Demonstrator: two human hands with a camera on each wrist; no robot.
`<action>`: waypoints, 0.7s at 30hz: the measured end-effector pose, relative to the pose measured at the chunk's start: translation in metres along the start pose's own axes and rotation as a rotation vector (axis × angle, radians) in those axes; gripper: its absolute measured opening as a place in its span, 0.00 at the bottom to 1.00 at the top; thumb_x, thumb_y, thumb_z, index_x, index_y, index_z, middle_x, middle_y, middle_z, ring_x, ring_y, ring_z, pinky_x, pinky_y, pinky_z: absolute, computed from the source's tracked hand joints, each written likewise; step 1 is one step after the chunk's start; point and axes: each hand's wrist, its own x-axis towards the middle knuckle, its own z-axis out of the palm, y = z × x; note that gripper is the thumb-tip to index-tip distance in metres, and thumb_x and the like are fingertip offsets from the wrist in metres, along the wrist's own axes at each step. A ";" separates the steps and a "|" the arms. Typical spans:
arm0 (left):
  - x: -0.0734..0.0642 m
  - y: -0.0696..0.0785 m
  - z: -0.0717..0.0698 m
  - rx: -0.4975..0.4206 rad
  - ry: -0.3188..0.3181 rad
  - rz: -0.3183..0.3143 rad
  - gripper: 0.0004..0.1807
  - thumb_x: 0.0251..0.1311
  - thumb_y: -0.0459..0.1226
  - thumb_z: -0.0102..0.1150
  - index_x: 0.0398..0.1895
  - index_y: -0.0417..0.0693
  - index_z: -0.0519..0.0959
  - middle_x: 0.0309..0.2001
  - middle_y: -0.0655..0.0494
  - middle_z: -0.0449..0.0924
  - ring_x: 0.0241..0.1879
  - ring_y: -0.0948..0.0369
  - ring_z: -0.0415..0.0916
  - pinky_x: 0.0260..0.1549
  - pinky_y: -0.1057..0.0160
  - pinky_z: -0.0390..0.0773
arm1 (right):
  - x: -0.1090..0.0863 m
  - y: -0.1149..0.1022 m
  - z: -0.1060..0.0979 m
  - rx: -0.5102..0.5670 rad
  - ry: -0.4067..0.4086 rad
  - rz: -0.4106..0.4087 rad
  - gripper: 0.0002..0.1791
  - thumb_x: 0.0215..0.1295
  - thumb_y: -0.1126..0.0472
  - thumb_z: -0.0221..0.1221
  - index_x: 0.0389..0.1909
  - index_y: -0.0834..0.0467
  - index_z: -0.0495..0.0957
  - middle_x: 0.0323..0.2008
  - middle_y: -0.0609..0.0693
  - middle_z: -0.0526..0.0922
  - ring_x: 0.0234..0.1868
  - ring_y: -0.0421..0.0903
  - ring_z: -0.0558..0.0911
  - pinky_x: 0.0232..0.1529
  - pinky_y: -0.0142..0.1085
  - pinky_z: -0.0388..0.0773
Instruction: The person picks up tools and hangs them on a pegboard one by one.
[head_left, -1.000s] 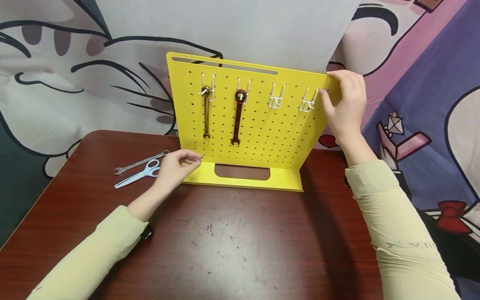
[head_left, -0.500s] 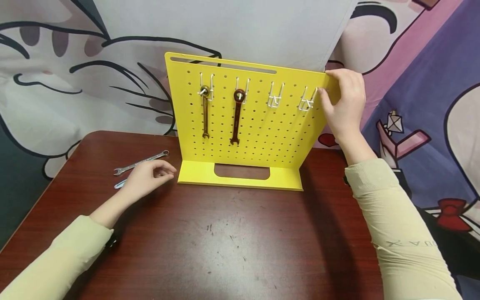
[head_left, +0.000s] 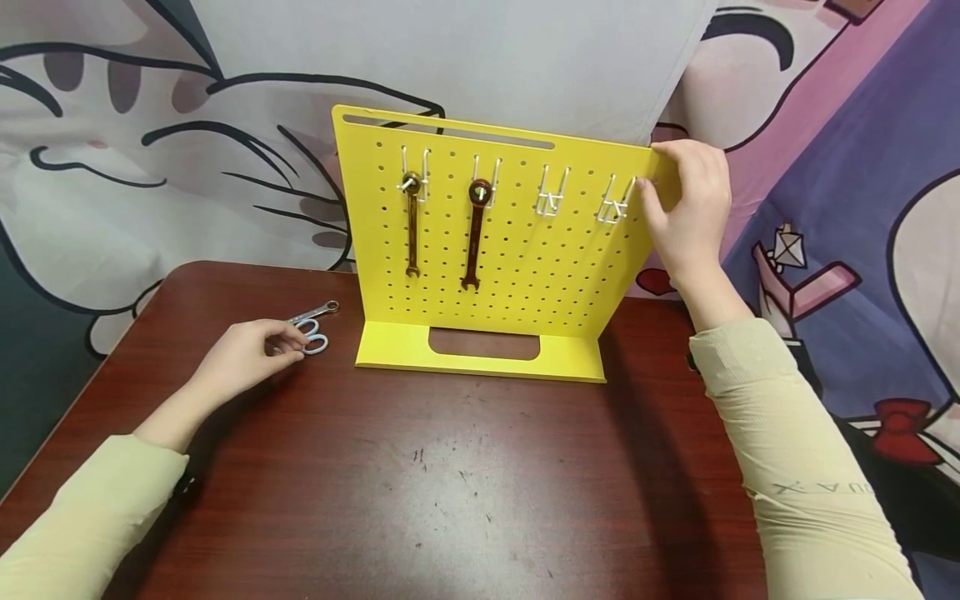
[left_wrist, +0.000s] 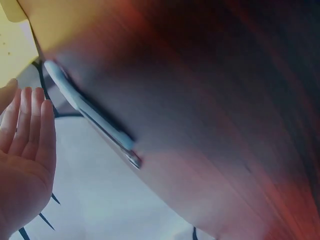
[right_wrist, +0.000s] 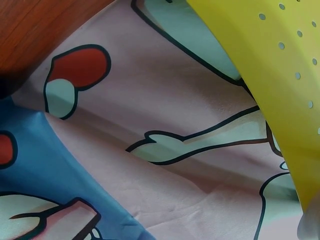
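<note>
A person's left hand [head_left: 251,350] is hovering over the desk [head_left: 450,467] at about eight o'clock from the middle of the yellow pegboard [head_left: 540,275]. Its fingers are bending loosely in the head view and holding nothing; the left-wrist view is showing them nearly straight, with a gap between them and the light-blue scissors [head_left: 325,342]. In the head view, the scissors are lying on the desk at three o'clock from that hand, their finger loops showing past the fingertips while the hand is covering the rest. A silver wrench [head_left: 318,312] is lying just beside them, its ring end showing at two o'clock from the hand.

The right hand [head_left: 693,204] is gripping the pegboard's two o'clock corner, its thumb pressing the front face and its fingers curling over the edge. The board is standing upright on its base. A brassy wrench [head_left: 412,233] is hanging near its ten o'clock, and a dark reddish wrench [head_left: 474,242] is hanging just to its three o'clock. Two white hooks [head_left: 550,202] are projecting further along toward the right hand.
</note>
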 end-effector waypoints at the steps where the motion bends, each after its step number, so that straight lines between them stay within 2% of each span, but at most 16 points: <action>1: 0.000 -0.003 -0.001 0.011 0.006 0.002 0.06 0.61 0.31 0.74 0.41 0.43 0.89 0.34 0.54 0.90 0.33 0.68 0.79 0.34 0.71 0.77 | 0.000 0.000 0.000 -0.001 0.000 -0.001 0.19 0.72 0.61 0.64 0.59 0.65 0.82 0.58 0.63 0.84 0.63 0.62 0.76 0.71 0.45 0.68; 6: 0.000 -0.016 -0.008 0.047 0.018 -0.008 0.07 0.60 0.31 0.75 0.41 0.42 0.89 0.35 0.52 0.90 0.33 0.69 0.79 0.33 0.73 0.75 | -0.002 0.001 0.000 -0.008 0.001 -0.003 0.20 0.72 0.60 0.64 0.60 0.66 0.81 0.58 0.63 0.84 0.63 0.62 0.76 0.72 0.46 0.68; 10: 0.001 -0.023 -0.010 0.052 0.001 -0.022 0.08 0.61 0.32 0.75 0.41 0.40 0.89 0.37 0.50 0.91 0.33 0.70 0.80 0.34 0.74 0.75 | -0.001 0.001 0.000 -0.005 0.005 -0.003 0.20 0.72 0.60 0.64 0.60 0.66 0.81 0.59 0.63 0.84 0.63 0.62 0.76 0.72 0.45 0.68; 15: 0.001 -0.031 -0.010 0.055 -0.022 -0.041 0.08 0.60 0.32 0.75 0.41 0.40 0.89 0.34 0.52 0.90 0.32 0.71 0.79 0.33 0.73 0.75 | -0.001 0.001 0.000 -0.001 0.009 -0.003 0.20 0.72 0.60 0.64 0.60 0.66 0.82 0.58 0.63 0.84 0.63 0.62 0.76 0.72 0.45 0.68; 21: 0.002 -0.039 -0.009 0.073 -0.036 -0.053 0.09 0.58 0.32 0.76 0.41 0.39 0.88 0.35 0.51 0.90 0.32 0.68 0.80 0.33 0.71 0.75 | 0.000 0.001 0.001 0.006 0.014 -0.007 0.20 0.71 0.61 0.64 0.59 0.66 0.82 0.58 0.63 0.84 0.62 0.62 0.76 0.71 0.45 0.68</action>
